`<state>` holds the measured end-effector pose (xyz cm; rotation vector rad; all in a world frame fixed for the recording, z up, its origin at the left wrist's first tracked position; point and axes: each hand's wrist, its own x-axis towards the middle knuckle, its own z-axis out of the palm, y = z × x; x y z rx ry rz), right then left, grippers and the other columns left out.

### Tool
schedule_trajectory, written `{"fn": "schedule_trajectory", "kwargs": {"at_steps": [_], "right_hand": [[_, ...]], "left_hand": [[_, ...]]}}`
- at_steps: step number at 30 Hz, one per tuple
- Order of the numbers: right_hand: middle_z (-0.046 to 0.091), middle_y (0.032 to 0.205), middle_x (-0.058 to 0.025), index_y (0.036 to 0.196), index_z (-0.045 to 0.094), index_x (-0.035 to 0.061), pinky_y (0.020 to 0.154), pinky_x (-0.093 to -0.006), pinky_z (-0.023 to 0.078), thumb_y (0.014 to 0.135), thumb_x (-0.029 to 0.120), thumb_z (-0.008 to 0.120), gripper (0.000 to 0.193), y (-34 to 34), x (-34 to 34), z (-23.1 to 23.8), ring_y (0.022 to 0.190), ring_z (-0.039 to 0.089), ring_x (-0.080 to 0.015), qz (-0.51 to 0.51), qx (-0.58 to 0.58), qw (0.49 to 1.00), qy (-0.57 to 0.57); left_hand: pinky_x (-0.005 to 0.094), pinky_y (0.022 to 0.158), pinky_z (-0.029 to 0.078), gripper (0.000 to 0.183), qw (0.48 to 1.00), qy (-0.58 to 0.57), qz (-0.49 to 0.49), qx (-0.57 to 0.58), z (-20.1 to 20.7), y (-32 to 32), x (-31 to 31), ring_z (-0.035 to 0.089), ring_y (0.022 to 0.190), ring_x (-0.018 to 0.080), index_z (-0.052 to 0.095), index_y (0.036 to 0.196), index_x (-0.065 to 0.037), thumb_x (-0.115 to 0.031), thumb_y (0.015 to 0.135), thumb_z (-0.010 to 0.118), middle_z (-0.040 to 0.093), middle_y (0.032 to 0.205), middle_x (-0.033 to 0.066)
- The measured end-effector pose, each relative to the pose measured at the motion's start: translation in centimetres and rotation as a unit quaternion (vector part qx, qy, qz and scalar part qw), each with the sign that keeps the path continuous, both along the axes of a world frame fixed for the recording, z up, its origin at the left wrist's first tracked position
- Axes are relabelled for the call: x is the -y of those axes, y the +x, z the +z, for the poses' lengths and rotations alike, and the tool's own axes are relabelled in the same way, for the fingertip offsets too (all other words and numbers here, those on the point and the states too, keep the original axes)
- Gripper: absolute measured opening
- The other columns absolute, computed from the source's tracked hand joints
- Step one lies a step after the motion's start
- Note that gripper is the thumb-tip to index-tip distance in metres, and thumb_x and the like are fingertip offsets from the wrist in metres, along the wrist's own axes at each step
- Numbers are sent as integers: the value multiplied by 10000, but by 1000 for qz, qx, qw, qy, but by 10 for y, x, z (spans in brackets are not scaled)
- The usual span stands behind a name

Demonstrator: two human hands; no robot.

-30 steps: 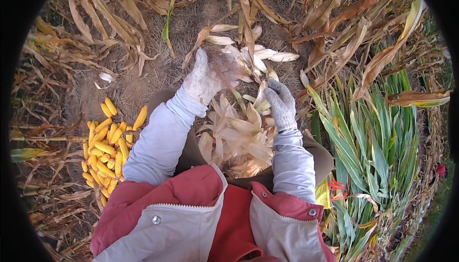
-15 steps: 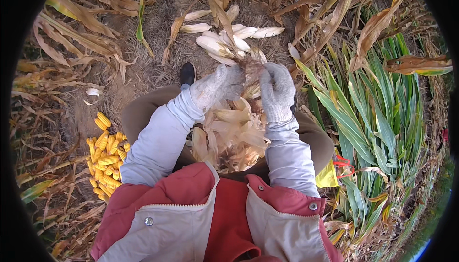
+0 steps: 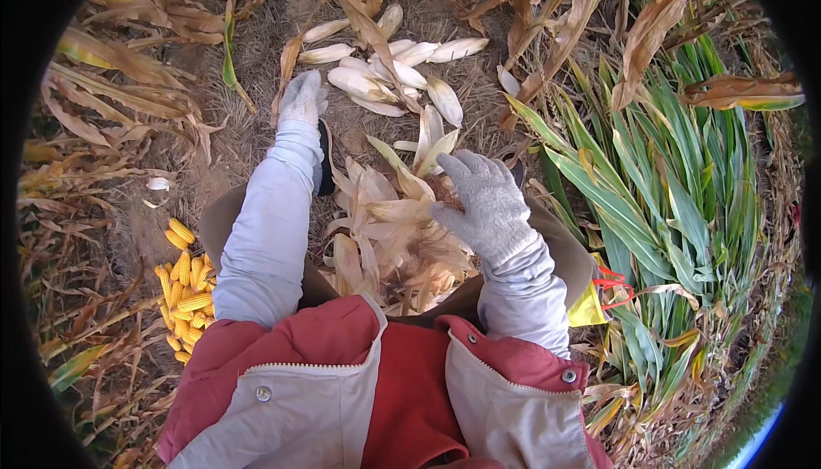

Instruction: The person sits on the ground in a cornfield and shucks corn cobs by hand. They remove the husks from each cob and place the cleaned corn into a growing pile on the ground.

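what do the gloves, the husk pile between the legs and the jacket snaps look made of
Gloves: probably knitted fabric, matte, with a fuzzy grey-white surface.
Husk pile: dry plant leaf, papery, pale and thin.
Jacket snaps: likely metal, given their shiny silvery look.

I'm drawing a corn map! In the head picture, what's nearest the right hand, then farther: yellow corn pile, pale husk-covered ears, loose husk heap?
From the right hand:
1. Loose husk heap, just left.
2. Pale husk-covered ears, ahead, leftward.
3. Yellow corn pile, far left.
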<state>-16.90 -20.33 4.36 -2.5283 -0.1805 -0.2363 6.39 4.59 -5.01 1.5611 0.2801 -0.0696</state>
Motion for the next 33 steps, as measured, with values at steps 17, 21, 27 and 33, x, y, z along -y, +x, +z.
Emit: {"fn": "schedule_trajectory", "kwargs": {"at_steps": [17,21,27,33], "right_hand": [[548,1256,-200,1344,483,42,995,-463,441,768,259,740,667,4,21,1,1112,566,-368,109,-201,972,45],[555,1241,-192,1333,484,36,1021,-464,424,771,275,729,658,15,21,-5,1122,565,-357,117,-224,966,60],[508,1233,-219,1270,491,13,972,-451,438,702,243,737,661,24,22,-23,1120,541,-373,130,-247,957,76],[529,1172,-195,1271,494,11,937,-448,451,700,245,733,662,33,23,-22,1049,555,-345,139,-265,952,65]], "left_hand": [[433,971,460,345,512,729,-454,9,-173,69,74,545,1206,273,566,1234,-122,-241,911,541,529,1318,86],[465,977,422,353,463,750,-450,149,-211,83,94,467,1289,248,521,1285,-156,-209,941,463,473,1380,63],[509,966,377,352,387,781,-467,149,-260,119,119,425,1314,238,557,1282,-160,-231,950,462,544,1316,39],[528,959,370,325,375,774,-470,200,-281,130,108,469,1269,217,599,1232,-171,-262,944,477,575,1263,23]]}}
